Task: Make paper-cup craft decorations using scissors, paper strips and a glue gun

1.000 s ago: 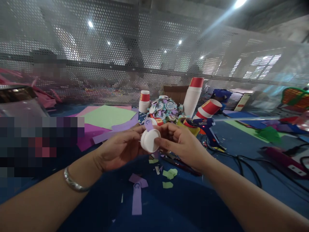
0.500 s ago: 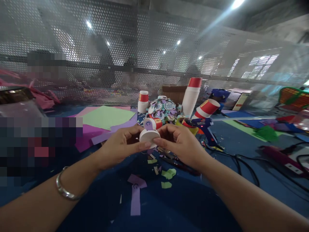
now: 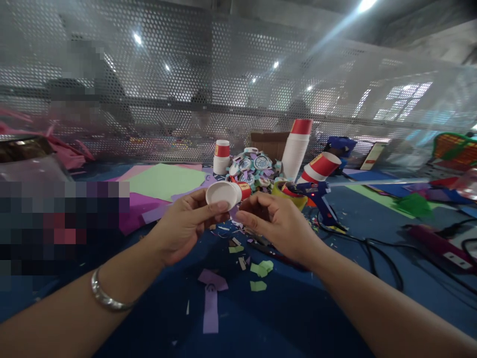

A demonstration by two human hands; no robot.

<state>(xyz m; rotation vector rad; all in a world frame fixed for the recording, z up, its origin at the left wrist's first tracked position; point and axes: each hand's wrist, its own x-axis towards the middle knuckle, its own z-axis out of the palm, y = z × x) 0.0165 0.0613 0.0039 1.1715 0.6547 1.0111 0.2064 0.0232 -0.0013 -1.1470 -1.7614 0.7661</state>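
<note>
My left hand (image 3: 181,226) pinches the shallow white cut-off paper cup base (image 3: 220,195) between thumb and fingers, its hollow face tilted up toward me. Just right of it, my right hand (image 3: 285,223) is half curled, thumb and forefinger a little apart, with nothing visible between them. A bit of purple paper (image 3: 234,213) shows under the base near the right thumb tip; whether it touches the thumb I cannot tell. Directly behind the base lies a red-and-white paper cup (image 3: 244,191). Below the hands, a purple strip with a drawn smiling face (image 3: 210,308) lies on the blue table (image 3: 149,318).
Behind are a pile of decorated discs (image 3: 257,164), stacked paper cups (image 3: 296,149), and a tilted cup (image 3: 320,166). A blue glue gun (image 3: 322,201) with black cables (image 3: 376,248) stands right. Coloured sheets (image 3: 167,181) lie left; green scraps (image 3: 263,268) lie in front.
The cup base has tilted and moved slightly up and left in my left hand, turning its hollow face to me. My right fingers have come off it.
</note>
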